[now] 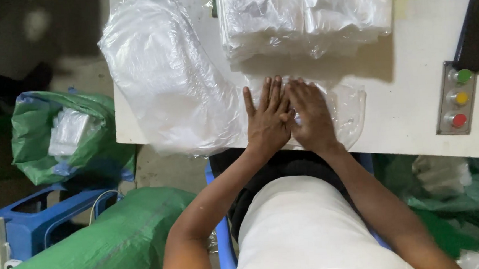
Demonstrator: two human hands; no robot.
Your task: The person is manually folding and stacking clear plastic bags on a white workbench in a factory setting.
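My left hand and my right hand lie flat side by side, fingers spread, pressing down on a clear plastic bag near the front edge of the white table. Neither hand grips anything. A loose heap of clear plastic bags lies to the left of my hands. Just beyond my fingertips sits a thick squared stack of folded clear bags.
A grey control box with green, yellow and red buttons is mounted at the table's right. A green sack holding plastic stands on the floor at left, a green woven roll below it, and a blue stool.
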